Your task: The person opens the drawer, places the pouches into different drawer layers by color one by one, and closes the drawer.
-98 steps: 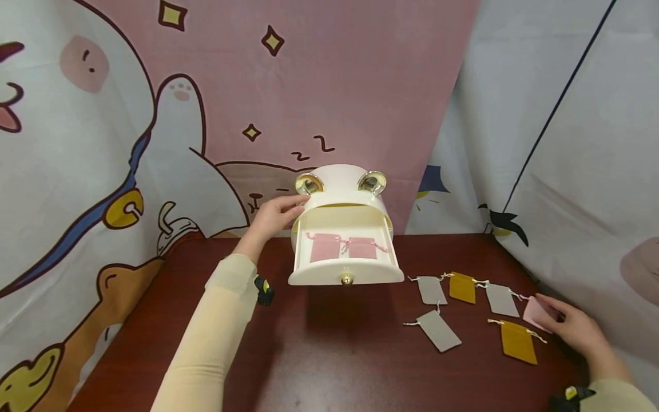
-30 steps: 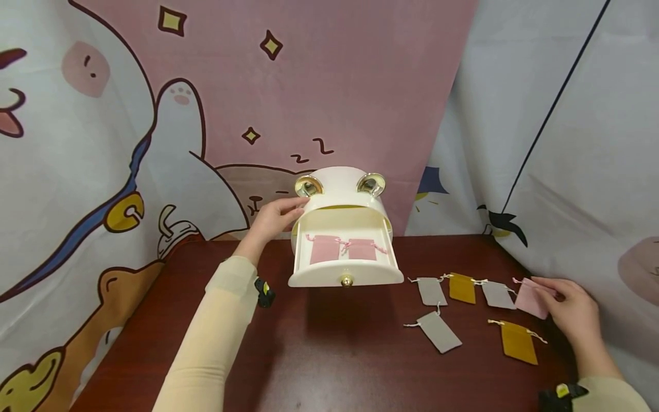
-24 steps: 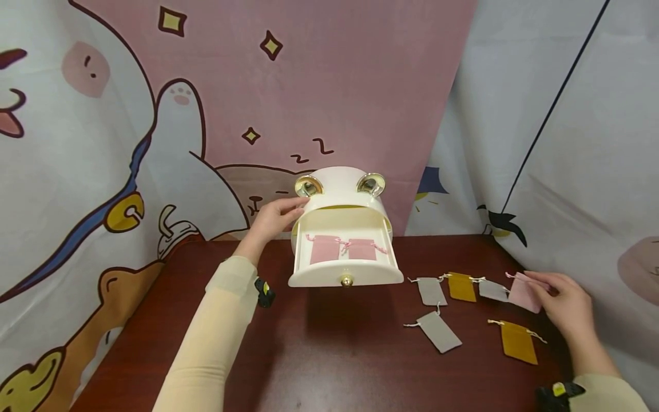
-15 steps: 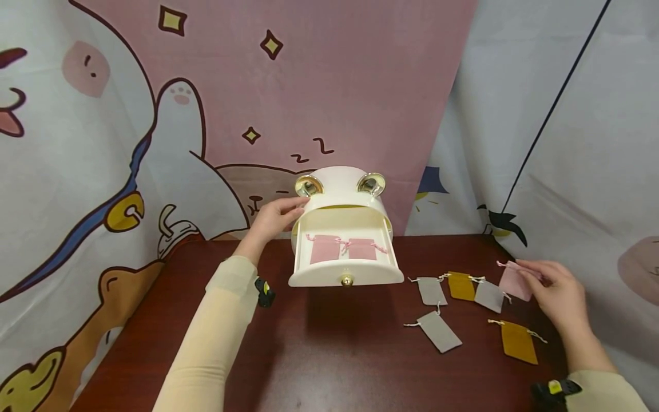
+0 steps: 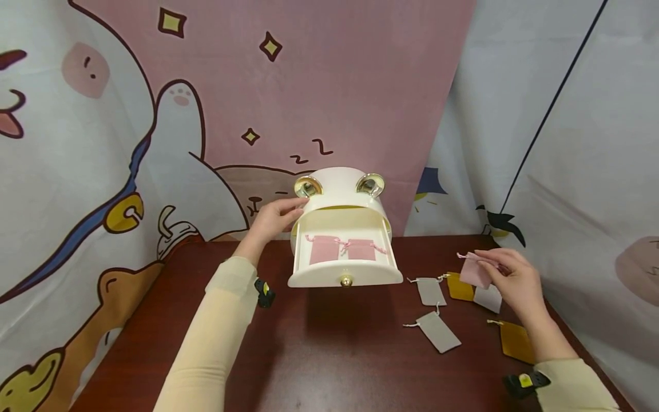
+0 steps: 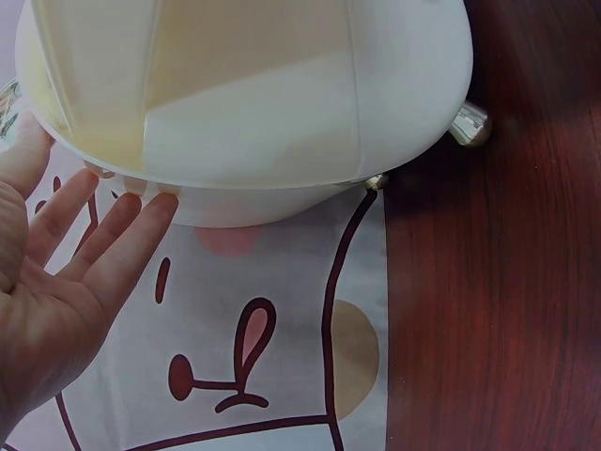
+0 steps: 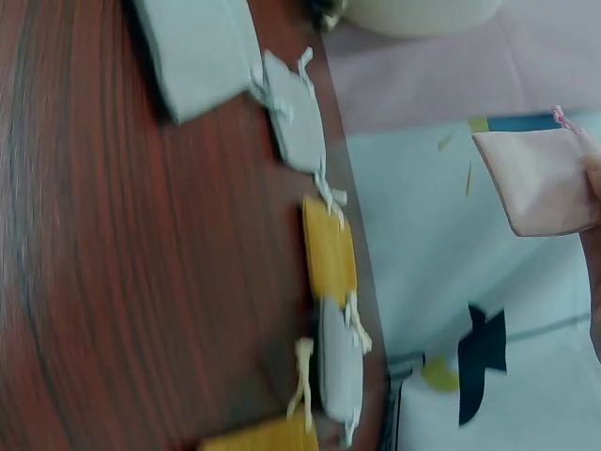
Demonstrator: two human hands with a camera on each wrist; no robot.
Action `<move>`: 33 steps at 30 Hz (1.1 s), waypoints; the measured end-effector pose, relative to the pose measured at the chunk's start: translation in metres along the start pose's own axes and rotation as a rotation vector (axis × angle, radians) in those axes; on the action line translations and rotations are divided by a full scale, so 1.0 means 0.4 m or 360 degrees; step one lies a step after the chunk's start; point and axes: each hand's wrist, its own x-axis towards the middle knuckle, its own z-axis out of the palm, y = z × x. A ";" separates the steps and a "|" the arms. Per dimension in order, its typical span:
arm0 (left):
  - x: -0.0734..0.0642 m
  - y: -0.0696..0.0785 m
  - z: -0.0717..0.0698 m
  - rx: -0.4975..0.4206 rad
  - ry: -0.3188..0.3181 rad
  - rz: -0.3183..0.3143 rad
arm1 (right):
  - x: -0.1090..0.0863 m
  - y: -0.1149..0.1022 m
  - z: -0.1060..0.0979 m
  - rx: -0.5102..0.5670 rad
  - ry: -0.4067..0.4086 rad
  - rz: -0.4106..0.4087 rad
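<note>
My right hand (image 5: 517,283) pinches a small pink drawstring pouch (image 5: 475,273) by its upper edge, lifted off the table. The same pink pouch (image 7: 540,178) hangs at the right of the right wrist view. My left hand (image 5: 273,220) rests its fingertips on the side of a white frog-shaped drawer box (image 5: 341,180). Its fingers (image 6: 117,249) look fairly straight in the left wrist view. The box's drawer (image 5: 309,278) is pulled out, and two pink pouches (image 5: 325,250) lie flat inside it.
To the right on the dark red table (image 5: 350,366) lie grey pouches (image 5: 437,332) and mustard pouches (image 5: 516,342). One grey pouch (image 5: 488,298) sits partly under a mustard pouch's (image 5: 460,288) corner or beside it; I cannot tell which. Printed cloth (image 5: 334,86) hangs behind.
My right hand has picked up the pink pouch from the right end of the row and carried it leftward. A grey pouch there has shifted and turned. My left hand stays put.
</note>
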 end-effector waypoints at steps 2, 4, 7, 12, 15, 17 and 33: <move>0.000 0.000 0.000 -0.0002 -0.0001 0.0005 | 0.006 -0.016 0.015 0.0038 -0.0006 -0.0019; 0.000 0.001 0.001 -0.0002 -0.0001 0.0011 | 0.012 -0.033 0.029 0.0063 -0.0016 -0.0035; 0.001 0.000 0.001 0.0003 0.0002 0.0012 | 0.027 -0.059 0.046 0.0114 -0.0026 -0.0067; 0.002 -0.003 0.002 0.0011 0.0009 0.0003 | 0.057 -0.109 0.063 0.0151 -0.0047 -0.0128; 0.002 -0.003 0.002 0.0010 0.0008 0.0005 | 0.075 -0.145 0.068 0.0167 -0.0043 -0.0165; 0.002 -0.003 0.001 0.0006 0.0008 0.0009 | 0.086 -0.169 0.071 0.0180 -0.0036 -0.0194; 0.001 -0.001 -0.001 -0.0005 0.0004 0.0030 | 0.162 -0.359 0.084 0.0443 -0.0052 -0.0482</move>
